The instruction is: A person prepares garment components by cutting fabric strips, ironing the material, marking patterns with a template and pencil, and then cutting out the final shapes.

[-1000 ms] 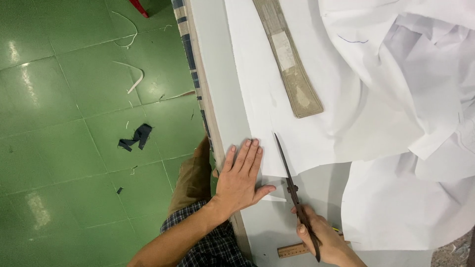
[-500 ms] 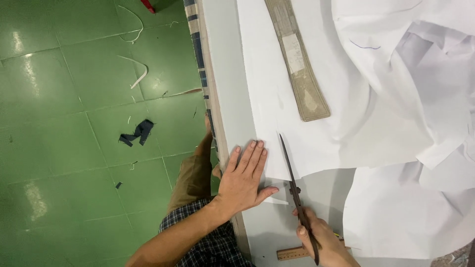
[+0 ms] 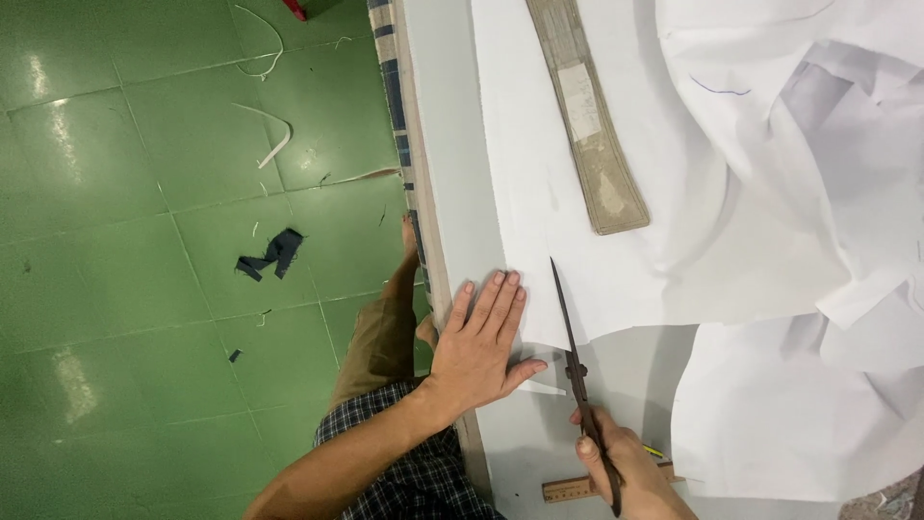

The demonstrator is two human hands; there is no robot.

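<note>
Two hands: left hand [image 3: 481, 347] flat on white fabric [image 3: 577, 193], right hand [image 3: 626, 467] w/ scissors [image 3: 575, 356].

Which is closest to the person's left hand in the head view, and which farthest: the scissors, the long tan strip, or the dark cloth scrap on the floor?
From the left hand:
1. Scissors, just to its right on the white fabric.
2. Dark cloth scrap, off to the left on the green floor.
3. Long tan strip, up the table beyond the scissors; not much farther than the scrap.
</note>
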